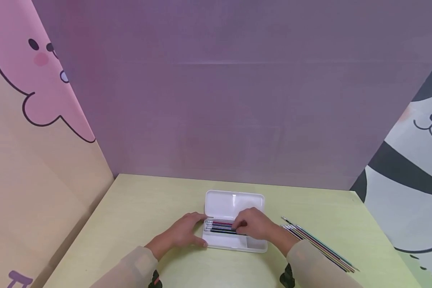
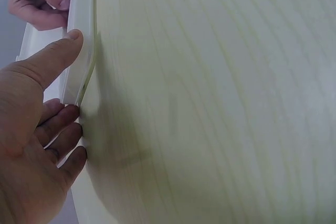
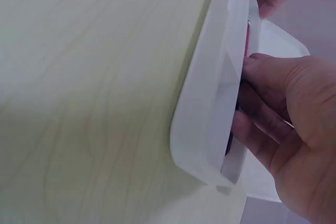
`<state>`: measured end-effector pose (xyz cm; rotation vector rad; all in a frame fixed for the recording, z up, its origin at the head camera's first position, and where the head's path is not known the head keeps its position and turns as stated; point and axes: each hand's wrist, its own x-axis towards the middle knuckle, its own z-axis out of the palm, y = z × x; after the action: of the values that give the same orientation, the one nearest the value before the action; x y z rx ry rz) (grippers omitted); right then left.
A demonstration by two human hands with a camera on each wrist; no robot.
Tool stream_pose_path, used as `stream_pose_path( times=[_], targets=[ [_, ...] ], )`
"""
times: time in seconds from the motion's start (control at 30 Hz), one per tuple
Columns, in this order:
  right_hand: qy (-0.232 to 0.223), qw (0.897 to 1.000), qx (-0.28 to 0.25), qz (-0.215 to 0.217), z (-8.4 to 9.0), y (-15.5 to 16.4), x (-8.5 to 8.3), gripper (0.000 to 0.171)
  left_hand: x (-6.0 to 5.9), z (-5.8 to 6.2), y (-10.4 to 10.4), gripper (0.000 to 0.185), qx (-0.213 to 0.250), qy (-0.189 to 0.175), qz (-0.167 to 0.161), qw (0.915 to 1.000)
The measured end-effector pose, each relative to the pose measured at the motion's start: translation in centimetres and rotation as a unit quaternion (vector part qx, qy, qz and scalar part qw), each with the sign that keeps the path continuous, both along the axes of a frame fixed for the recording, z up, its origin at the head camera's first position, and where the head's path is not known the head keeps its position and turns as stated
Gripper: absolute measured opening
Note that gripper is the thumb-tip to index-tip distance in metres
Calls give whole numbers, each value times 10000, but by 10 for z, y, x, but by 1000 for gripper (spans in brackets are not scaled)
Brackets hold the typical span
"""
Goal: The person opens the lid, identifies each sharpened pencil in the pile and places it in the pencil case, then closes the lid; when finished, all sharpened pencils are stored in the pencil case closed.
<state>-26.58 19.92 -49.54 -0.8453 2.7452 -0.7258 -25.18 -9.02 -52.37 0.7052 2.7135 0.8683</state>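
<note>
A white plastic pencil case [image 1: 225, 241] lies on the table with its lid [image 1: 219, 203] folded back. Several dark and reddish pencils [image 1: 219, 227] lie side by side in its rear compartment, white-tipped ends to the left. My left hand [image 1: 185, 232] grips the case's left end, thumb on the near corner and a finger by the hinge side. Inside the case, the fingers of my right hand [image 1: 255, 225] are bent down onto the pencils and pinch there; the right wrist view shows the fingertips dipping behind the case wall [image 3: 202, 114], which hides part of the pencils.
To the right of the case, a bundle of loose pencils [image 1: 322, 247] lies slanted on the pale wooden table [image 1: 158, 192], partly behind the right forearm. A purple panel [image 1: 237, 120] stands at the back, with cartoon-printed panels at both sides.
</note>
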Motion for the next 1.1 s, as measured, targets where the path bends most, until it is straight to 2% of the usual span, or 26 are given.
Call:
stream_pose_path(
  times=[0.27,0.4,0.6,0.8,0.93,1.1],
  targets=[
    [-362,9983,-462,42,7,17,-2,11,1,-1,0,87,62,-15,17,10000],
    [-346,9971,-680,-20,16,36,0,12,0,0,0,87,78,14,-15,10000],
    [-126,9957,-905,-155,25,81,2,18,-1,0,0,86,116,21,-40,9999],
    [-25,9958,-772,-500,36,131,12,25,-2,-3,-1,87,91,53,-44,9999],
    [-238,9939,-760,-763,41,160,21,28,-2,-3,-1,87,89,71,-29,9999],
    [-649,9888,-837,-1055,37,193,32,30,-2,-4,0,87,68,36,-6,10000]
  ],
)
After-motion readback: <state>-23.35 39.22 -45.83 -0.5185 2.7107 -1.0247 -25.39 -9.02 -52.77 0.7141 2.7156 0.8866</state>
